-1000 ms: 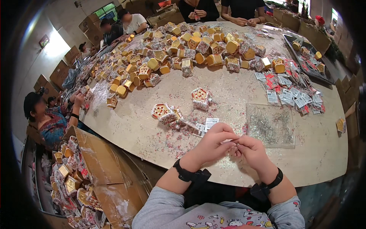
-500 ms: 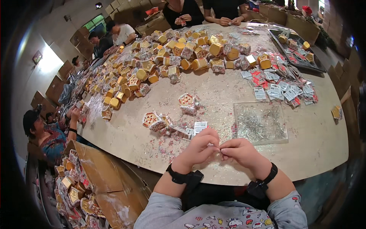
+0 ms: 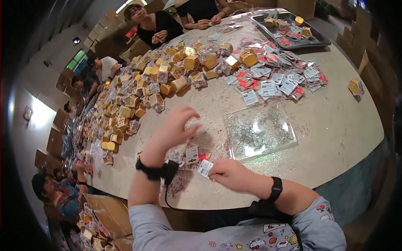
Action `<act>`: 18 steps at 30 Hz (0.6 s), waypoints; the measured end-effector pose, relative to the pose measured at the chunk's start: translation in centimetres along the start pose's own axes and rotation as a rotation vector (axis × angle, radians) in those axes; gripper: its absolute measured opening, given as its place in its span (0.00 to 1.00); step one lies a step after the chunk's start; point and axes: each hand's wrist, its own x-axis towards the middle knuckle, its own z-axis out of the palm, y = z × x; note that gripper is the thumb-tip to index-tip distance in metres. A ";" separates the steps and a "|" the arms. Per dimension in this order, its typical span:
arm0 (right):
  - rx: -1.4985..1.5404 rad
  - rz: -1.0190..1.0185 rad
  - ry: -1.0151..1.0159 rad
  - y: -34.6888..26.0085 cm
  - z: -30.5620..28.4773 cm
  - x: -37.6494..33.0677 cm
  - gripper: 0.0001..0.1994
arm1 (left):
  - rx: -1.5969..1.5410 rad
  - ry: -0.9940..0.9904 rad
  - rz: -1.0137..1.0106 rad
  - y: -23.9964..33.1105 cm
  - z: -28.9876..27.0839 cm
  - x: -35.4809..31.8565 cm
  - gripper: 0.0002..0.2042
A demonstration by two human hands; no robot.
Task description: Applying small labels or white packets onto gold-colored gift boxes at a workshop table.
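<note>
My left hand is stretched out over the table, thumb and fingers apart and curved about a small glittery house-shaped ornament. The hand hides much of that ornament, and no firm grip shows. Nearer to me, my right hand pinches the edge of a small white printed card. Another white card, with red ones beside it, lies by my left wrist. A second ornament close to that wrist is mostly covered by my arm.
Gold-based ornaments are heaped across the far left. Red and white cards form a pile beyond a clear flat box of thin metallic pieces. A black tray stands far right. Cardboard boxes border the table; several people sit around it.
My hands were together, fingertips touching; now they are apart. The left has reached forward to the ornament, and the right has come to the card. The view has turned and shifted.
</note>
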 end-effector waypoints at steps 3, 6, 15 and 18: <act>-0.123 -0.118 0.051 0.7 0.8 -0.4 0.05 | 0.222 -0.109 -0.121 -4.7 1.4 5.7 0.18; -0.122 -0.117 0.024 0.8 0.8 -0.3 0.04 | 0.361 -0.165 -0.137 -9.5 3.2 9.8 0.25; -0.222 -0.067 -0.029 1.4 0.3 -0.4 0.05 | 0.527 -0.270 -0.443 -7.2 5.8 14.6 0.34; -0.255 -0.074 -0.033 1.8 0.3 -0.4 0.04 | 0.561 -0.186 -0.344 -6.3 5.9 13.0 0.26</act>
